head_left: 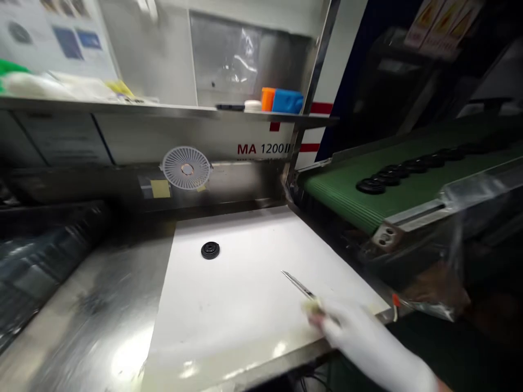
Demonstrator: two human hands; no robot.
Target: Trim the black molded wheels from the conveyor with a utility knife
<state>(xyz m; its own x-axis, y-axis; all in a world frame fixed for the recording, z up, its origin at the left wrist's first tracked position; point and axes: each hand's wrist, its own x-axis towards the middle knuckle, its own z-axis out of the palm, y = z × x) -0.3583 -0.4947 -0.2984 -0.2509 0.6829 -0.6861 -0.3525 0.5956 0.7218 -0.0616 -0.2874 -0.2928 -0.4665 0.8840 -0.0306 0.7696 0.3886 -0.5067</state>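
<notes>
My right hand [341, 321], in a white glove with a fingertip showing, is closed around a slim utility knife [300, 284]. The blade points up and left over the white sheet [237, 305], and the hand is a little blurred. On that sheet, well to the left of the blade, lies a round black ridged part [210, 250] with a hole at its middle; nothing touches it. My left hand is out of view.
A green conveyor belt [339, 198] on the right carries a row of similar black parts [371, 186]. A small fan [187, 169] stands behind the sheet. Above runs a shelf [175, 110] with an orange and blue object [286, 100]. Dark trays [44, 261] stand left.
</notes>
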